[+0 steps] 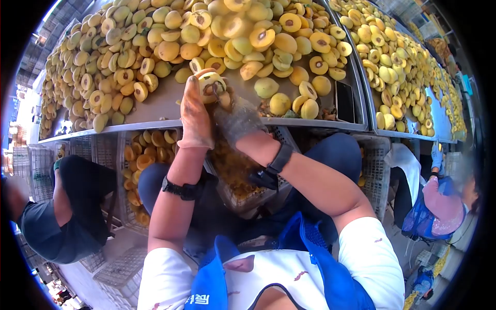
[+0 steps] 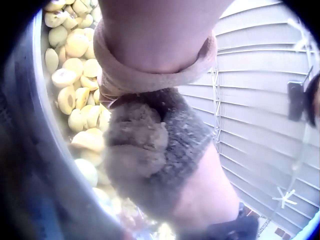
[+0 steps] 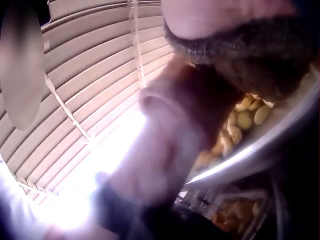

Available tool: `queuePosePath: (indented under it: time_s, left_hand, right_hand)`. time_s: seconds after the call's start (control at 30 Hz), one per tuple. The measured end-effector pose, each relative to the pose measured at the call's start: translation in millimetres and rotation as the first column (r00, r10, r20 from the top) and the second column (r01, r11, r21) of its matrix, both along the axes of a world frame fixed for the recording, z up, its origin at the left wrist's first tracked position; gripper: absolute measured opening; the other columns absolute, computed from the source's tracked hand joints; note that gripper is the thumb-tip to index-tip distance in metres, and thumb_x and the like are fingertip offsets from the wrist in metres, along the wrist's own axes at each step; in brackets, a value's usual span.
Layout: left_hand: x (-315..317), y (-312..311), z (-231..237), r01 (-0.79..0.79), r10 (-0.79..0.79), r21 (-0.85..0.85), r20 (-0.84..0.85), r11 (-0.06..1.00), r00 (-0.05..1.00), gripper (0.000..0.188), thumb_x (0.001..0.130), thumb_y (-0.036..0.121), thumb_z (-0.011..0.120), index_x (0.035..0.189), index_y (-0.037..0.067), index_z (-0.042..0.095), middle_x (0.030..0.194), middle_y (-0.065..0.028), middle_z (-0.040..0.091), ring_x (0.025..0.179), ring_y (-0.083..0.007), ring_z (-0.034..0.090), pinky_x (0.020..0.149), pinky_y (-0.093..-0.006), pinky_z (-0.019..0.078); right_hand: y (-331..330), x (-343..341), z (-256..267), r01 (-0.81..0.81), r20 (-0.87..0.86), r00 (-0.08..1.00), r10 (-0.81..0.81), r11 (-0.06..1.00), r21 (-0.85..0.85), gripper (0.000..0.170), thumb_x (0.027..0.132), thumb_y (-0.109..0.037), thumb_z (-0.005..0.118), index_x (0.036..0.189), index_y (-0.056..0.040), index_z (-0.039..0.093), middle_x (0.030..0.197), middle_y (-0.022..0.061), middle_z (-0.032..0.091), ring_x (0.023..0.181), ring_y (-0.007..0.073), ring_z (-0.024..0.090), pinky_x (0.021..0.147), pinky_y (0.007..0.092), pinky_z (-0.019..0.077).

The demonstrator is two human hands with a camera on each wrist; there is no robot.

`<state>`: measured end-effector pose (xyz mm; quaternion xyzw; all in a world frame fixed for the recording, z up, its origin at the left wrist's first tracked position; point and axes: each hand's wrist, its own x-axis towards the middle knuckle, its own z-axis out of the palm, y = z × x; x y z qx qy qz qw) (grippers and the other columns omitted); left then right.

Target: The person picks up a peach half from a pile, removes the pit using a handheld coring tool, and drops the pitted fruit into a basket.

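While the left hand (image 1: 196, 116) curls round a cut fruit (image 1: 210, 82) over the desk (image 1: 155, 111) | right hand (image 1: 238, 118) at its cut face, grip blurred, cannot tell | probably light, soft, slick inside; best cradled gently by the skin.

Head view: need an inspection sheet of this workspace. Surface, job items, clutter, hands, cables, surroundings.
Surface: metal table, raised rim, mostly covered by fruit.
Job's things: piled yellow fruit, many halved with brown centres; one held half above the table's front edge.
Clutter: dark phone-like slab at the right front corner, brown scraps beside it.
Left hand: gloved, holds the half.
Right hand: gloved, fingers close against the half; grip unclear.
Cables: nothing seen around the hands.
Surroundings: plastic crates below the table; people on the left and right.
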<state>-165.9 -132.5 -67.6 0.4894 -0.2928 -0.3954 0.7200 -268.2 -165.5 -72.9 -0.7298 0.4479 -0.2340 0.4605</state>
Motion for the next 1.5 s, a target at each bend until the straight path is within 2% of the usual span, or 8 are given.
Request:
queuePosePath:
  time_s: [0.4,0.6,0.8,1.0,1.13,1.2,1.27,1.5]
  left_hand:
    - [2,-4,-6,0.1,-0.109,-0.045,-0.3,0.994,0.948,0.047,0.109,0.04,0.032,0.126,0.005,0.057,0.099,-0.0122,0.067,0.086,-0.0219,0.067,0.077,-0.0335,0.0562]
    - [16,-5,-4,0.097,-0.127,0.113,0.3,0.989,0.945,0.045,0.108,0.035,0.034,0.123,0.0,0.058,0.098,-0.0113,0.068,0.087,-0.0193,0.067,0.082,-0.0317,0.0568]
    - [31,-1,-2,0.118,-0.262,0.274,0.582,0.954,0.77,0.03,0.104,0.015,0.038,0.111,0.002,0.064,0.099,-0.0068,0.069,0.092,-0.0128,0.067,0.082,-0.0275,0.0552]
    - [30,1,11,0.351,-0.369,0.34,-0.012,0.873,0.929,0.039,0.103,0.035,0.048,0.111,0.001,0.064,0.099,-0.0104,0.068,0.09,-0.0166,0.065,0.081,-0.0278,0.054]
    - [14,6,15,0.314,-0.325,0.085,0.27,0.946,0.906,0.037,0.103,0.031,0.046,0.099,-0.002,0.061,0.087,-0.0117,0.064,0.079,-0.02,0.065,0.072,-0.03,0.0546]
    - [15,4,14,0.393,-0.378,-0.005,-0.29,0.919,0.879,0.039,0.104,0.034,0.044,0.094,-0.001,0.057,0.085,-0.0128,0.062,0.078,-0.0222,0.063,0.073,-0.0328,0.0547]
    - [7,3,19,0.355,-0.358,-0.059,-0.251,0.933,0.899,0.035,0.102,0.041,0.047,0.093,0.008,0.055,0.084,-0.0079,0.057,0.074,-0.0222,0.057,0.075,-0.0377,0.0508]
    - [29,-11,6,0.313,-0.595,-0.582,-0.389,0.751,0.703,0.039,0.104,0.041,0.04,0.089,0.012,0.062,0.075,-0.0077,0.057,0.068,-0.0244,0.054,0.073,-0.0418,0.0471]
  right_hand:
    - [-20,6,-47,-0.373,-0.133,0.927,0.35,0.894,-0.25,0.028,0.096,-0.03,0.053,0.108,-0.0079,0.066,0.112,0.019,0.068,0.1,0.0383,0.066,0.089,0.0453,0.0538]
    - [-43,-7,-36,-0.614,-0.376,0.775,0.507,0.468,-0.635,0.033,0.095,-0.038,0.055,0.111,-0.0123,0.068,0.103,0.0166,0.072,0.092,0.0357,0.068,0.084,0.0436,0.0551]
    - [-47,-4,-32,-0.671,-0.327,0.715,0.618,0.737,-0.075,0.044,0.095,-0.048,0.055,0.116,-0.0117,0.069,0.104,0.0173,0.072,0.097,0.0376,0.067,0.087,0.0426,0.0528]
    - [-33,-30,20,-0.614,-0.043,0.78,0.624,0.777,0.141,0.026,0.095,-0.028,0.062,0.112,-0.0093,0.069,0.097,0.0123,0.072,0.089,0.0231,0.07,0.079,0.0364,0.0559]
    - [-28,-53,-9,-0.623,0.6,0.782,0.169,0.257,0.739,0.024,0.097,-0.029,0.066,0.107,-0.0082,0.068,0.095,0.0024,0.07,0.075,0.0092,0.064,0.06,0.025,0.0511]
    - [-22,-40,-34,-0.645,0.64,0.763,0.09,0.153,0.749,0.025,0.1,-0.027,0.061,0.116,-0.0078,0.066,0.099,0.0015,0.07,0.075,0.0099,0.065,0.06,0.0233,0.0526]
    - [-15,-28,-43,-0.831,0.892,0.314,-0.325,-0.548,0.093,0.027,0.103,-0.028,0.054,0.119,-0.0082,0.063,0.093,0.0006,0.068,0.073,0.0098,0.065,0.06,0.023,0.0537]
    - [15,-20,-58,-0.855,0.889,0.429,-0.16,-0.388,0.344,0.02,0.098,-0.029,0.059,0.1,-0.0092,0.058,0.071,-0.0001,0.052,0.052,0.0102,0.05,0.046,0.0259,0.0451]
